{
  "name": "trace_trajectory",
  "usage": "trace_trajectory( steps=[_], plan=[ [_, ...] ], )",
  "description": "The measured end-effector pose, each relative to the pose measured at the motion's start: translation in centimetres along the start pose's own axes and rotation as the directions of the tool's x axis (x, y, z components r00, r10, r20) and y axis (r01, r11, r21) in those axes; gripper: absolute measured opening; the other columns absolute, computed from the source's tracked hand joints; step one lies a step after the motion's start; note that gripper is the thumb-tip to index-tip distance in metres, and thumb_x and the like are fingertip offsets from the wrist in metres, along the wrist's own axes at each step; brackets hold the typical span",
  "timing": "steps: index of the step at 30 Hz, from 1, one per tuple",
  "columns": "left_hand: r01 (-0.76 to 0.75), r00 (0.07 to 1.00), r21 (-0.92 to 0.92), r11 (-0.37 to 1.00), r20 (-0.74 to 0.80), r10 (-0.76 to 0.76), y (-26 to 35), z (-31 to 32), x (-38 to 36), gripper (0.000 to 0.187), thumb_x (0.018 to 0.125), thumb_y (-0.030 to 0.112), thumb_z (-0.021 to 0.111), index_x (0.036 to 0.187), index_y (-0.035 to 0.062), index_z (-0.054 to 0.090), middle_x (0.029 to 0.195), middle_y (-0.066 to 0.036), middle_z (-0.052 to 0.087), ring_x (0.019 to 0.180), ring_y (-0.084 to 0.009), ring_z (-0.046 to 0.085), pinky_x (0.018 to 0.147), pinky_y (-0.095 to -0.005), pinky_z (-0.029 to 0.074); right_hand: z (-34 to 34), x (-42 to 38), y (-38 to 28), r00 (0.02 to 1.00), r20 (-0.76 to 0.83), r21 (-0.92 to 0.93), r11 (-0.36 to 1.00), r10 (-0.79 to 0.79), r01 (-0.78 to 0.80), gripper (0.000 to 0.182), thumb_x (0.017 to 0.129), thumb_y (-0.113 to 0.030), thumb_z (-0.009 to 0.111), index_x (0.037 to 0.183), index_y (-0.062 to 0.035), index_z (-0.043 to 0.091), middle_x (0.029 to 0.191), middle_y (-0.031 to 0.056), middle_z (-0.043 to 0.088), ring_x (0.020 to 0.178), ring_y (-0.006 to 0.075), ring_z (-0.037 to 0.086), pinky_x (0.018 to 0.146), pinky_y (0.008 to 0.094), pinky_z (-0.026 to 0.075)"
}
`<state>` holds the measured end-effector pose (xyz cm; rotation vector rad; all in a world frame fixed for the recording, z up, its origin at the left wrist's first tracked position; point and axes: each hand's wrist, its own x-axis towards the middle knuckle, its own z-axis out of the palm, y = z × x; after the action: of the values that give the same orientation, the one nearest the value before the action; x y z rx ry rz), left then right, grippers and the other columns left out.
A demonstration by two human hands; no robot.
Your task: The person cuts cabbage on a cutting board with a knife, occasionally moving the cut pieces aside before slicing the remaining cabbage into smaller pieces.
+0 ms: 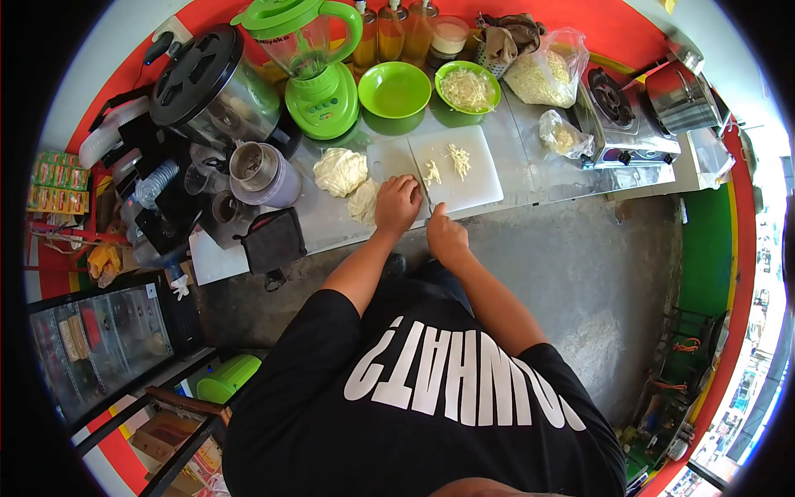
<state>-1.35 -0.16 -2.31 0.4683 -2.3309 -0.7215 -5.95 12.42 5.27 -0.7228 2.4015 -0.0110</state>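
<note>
My right hand (447, 235) is closed around the handle of a knife (427, 199), whose thin blade points away from me over a white cutting board (483, 184). Beside the blade, my left hand (399, 201) lies at the board's near left edge with its fingers curled down; what is under them is hidden. Thin pale shreds, apparently cabbage (458, 162), lie on the board right of the blade. Left of the board are a large pale cabbage piece (340, 171) and a smaller leafy piece (362, 204), close to my left hand.
Behind the board stand a green bowl (396, 93), a green bowl of shreds (467, 89) and a green blender (321, 99). Plastic bags (546, 79) and a gas stove (625, 124) are to the right. A black pouch (274, 240) hangs over the counter's front edge.
</note>
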Motion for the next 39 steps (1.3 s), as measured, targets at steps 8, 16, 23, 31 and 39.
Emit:
trace_trajectory(
  steps=[8, 16, 23, 31, 39],
  plan=[
    [-0.008, 1.000, 0.005, 1.000, 0.013, 0.008, 0.3, -0.6, 0.0, 0.009, 0.081, 0.010, 0.069, 0.090, 0.0063, 0.069, 0.102, -0.002, 0.067, 0.094, -0.0266, 0.060, 0.082, -0.0408, 0.048, -2.3, 0.7, -0.7, 0.998, -0.010, -0.034, 0.998, -0.056, 0.056, 0.034, 0.093, -0.007, 0.059, 0.119, 0.0033, 0.039, 0.110, 0.0288, 0.071, 0.106, 0.0422, 0.070, 0.092, 0.0473, 0.056],
    [-0.007, 1.000, 0.027, 1.000, 0.030, 0.006, 0.3, -0.5, 0.0, 0.007, 0.084, 0.012, 0.067, 0.090, 0.0069, 0.068, 0.103, -0.003, 0.067, 0.097, -0.0281, 0.058, 0.085, -0.0424, 0.047, 0.4, 1.0, -0.6, 0.989, -0.128, -0.003, 0.998, -0.069, 0.069, 0.031, 0.093, -0.005, 0.059, 0.117, 0.0040, 0.041, 0.102, 0.0279, 0.072, 0.096, 0.0406, 0.073, 0.083, 0.0470, 0.060],
    [0.024, 1.000, 0.050, 0.998, 0.017, -0.025, 0.8, -0.5, 0.2, 0.015, 0.086, 0.013, 0.066, 0.100, 0.0088, 0.063, 0.101, -0.005, 0.064, 0.099, -0.0291, 0.058, 0.085, -0.0435, 0.045, -1.5, 1.6, -0.2, 0.992, -0.076, 0.019, 0.994, -0.104, 0.106, 0.030, 0.093, -0.005, 0.057, 0.118, 0.0041, 0.042, 0.109, 0.0315, 0.070, 0.105, 0.0430, 0.070, 0.090, 0.0479, 0.057],
    [0.054, 0.998, 0.084, 0.995, 0.021, -0.056, 0.7, -0.5, 0.2, 0.011, 0.088, 0.013, 0.065, 0.097, 0.0081, 0.063, 0.101, -0.007, 0.062, 0.098, -0.0319, 0.057, 0.084, -0.0454, 0.044, -1.6, 0.5, -0.3, 0.998, 0.008, 0.033, 0.997, -0.067, 0.066, 0.042, 0.091, -0.005, 0.063, 0.125, 0.0056, 0.042, 0.115, 0.0287, 0.070, 0.107, 0.0406, 0.071, 0.093, 0.0457, 0.057],
    [0.045, 0.999, 0.038, 0.998, 0.018, -0.045, 0.3, -0.3, 0.3, 0.007, 0.089, 0.011, 0.065, 0.093, 0.0058, 0.064, 0.095, -0.010, 0.063, 0.094, -0.0340, 0.058, 0.083, -0.0449, 0.045, -1.2, 2.2, 1.3, 0.992, -0.069, 0.042, 0.993, -0.110, 0.113, 0.029, 0.092, -0.004, 0.056, 0.117, 0.0040, 0.044, 0.108, 0.0325, 0.069, 0.104, 0.0452, 0.070, 0.091, 0.0491, 0.056]
  ],
)
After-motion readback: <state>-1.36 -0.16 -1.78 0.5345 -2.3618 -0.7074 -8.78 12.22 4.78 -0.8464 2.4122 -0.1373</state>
